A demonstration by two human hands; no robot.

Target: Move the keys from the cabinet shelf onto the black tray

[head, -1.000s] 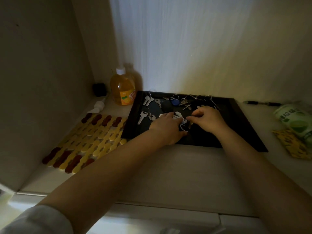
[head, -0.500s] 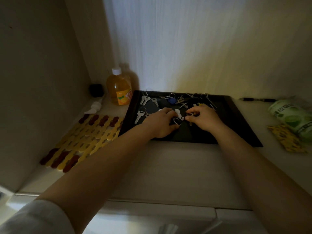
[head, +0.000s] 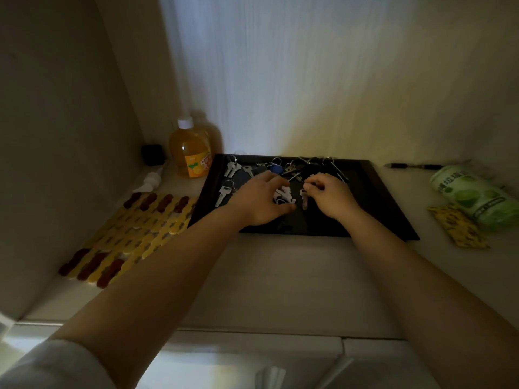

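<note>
1. Both of my hands are over the black tray (head: 387, 209), which lies flat on the cabinet shelf (head: 280, 276) against the back wall.
2. My left hand (head: 259, 199) is curled around a small bunch of pale keys (head: 284, 195) on a ring, thumb underneath and fingers over the top; the bunch sits just above the tray's middle.
3. My right hand (head: 330, 196) pinches the head of one single key (head: 304, 198) between thumb and forefinger, its blade hanging down toward the tray.
4. Behind my hands more keys lie on the tray: one pair on a ring (head: 231, 167) at the back left, one lone silver key (head: 223, 192) in front of it, and one blue fob (head: 277, 169) on a ring near the back middle.
5. A tangle of darker keys and rings (head: 309, 167) runs along the tray's back edge; I cannot count them in this dim light.
6. Left of the tray stands one orange bottle (head: 191, 153) with a white cap, with one small black cube (head: 153, 154) beside it in the corner and one white pump head (head: 148, 182) lying in front.
7. One yellow and dark red slatted mat (head: 132, 234) lies on the shelf's left side, touching the tray's left edge.
8. Right of the tray are one black pen (head: 412, 165), one green roll (head: 474, 195) and one yellow packet (head: 457, 228).
</note>
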